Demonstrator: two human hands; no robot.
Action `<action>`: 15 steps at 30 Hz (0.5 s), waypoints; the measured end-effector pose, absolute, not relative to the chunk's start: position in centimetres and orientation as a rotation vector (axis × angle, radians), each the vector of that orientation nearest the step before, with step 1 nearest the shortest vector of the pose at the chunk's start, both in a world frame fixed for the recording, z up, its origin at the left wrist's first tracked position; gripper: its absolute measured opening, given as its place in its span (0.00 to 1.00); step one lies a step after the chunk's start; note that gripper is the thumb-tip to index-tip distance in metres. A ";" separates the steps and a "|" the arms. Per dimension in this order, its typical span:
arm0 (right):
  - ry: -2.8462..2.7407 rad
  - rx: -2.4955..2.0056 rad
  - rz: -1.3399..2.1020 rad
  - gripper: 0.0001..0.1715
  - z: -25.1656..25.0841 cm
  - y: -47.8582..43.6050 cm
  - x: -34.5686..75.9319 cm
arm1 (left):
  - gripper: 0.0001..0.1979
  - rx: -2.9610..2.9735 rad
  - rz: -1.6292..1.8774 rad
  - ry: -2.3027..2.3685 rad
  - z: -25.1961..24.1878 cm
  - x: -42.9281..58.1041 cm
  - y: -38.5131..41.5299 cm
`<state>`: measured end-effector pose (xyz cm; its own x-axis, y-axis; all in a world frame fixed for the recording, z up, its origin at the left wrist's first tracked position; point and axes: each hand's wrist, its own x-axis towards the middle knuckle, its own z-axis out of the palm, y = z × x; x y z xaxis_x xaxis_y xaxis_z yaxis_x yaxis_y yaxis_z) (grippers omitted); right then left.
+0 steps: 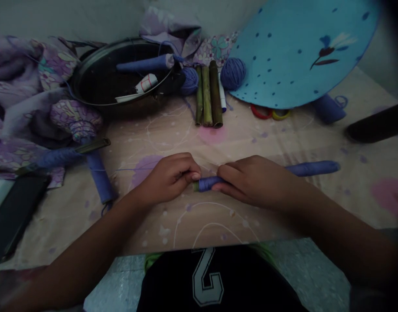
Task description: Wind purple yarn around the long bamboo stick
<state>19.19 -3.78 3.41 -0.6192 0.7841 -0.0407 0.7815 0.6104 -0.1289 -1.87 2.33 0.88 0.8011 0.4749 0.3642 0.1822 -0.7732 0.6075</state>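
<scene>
A thin stick wrapped in blue-purple yarn (316, 168) lies level just above or on the table, with its bare greenish end to the left. My right hand (254, 180) is closed round it near that end. At the tip, my left hand (173, 177) is closed in a pinch on the yarn, and a loose strand (129, 169) runs off to the left behind it. What sits between the left fingertips is mostly hidden. Left of my hands lies a wrapped doll-like figure (99, 175) with a floral cloth head and crossed stick arms.
A dark pan (88, 97) holds a wrapped stick and a white roll. Beside it are yarn balls (233, 73), bamboo pieces (207, 97) and a white marker (223, 97). A blue board (283, 52) leans over scissors (262, 112). A phone (17, 212) and floral cloth (23, 86) lie left.
</scene>
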 end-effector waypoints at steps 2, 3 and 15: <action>-2.762 -1.320 0.192 0.21 3.3 -3.9 19.2 | 0.08 2.310 0.737 0.501 0.7 -1.8 2.4; -2.736 -1.296 0.178 0.23 3.3 -4.0 19.2 | 0.08 2.250 0.759 0.506 0.7 -1.8 2.3; -2.380 -1.416 -0.118 0.26 3.2 -4.6 18.8 | 0.11 2.328 0.891 0.698 0.4 -1.3 1.0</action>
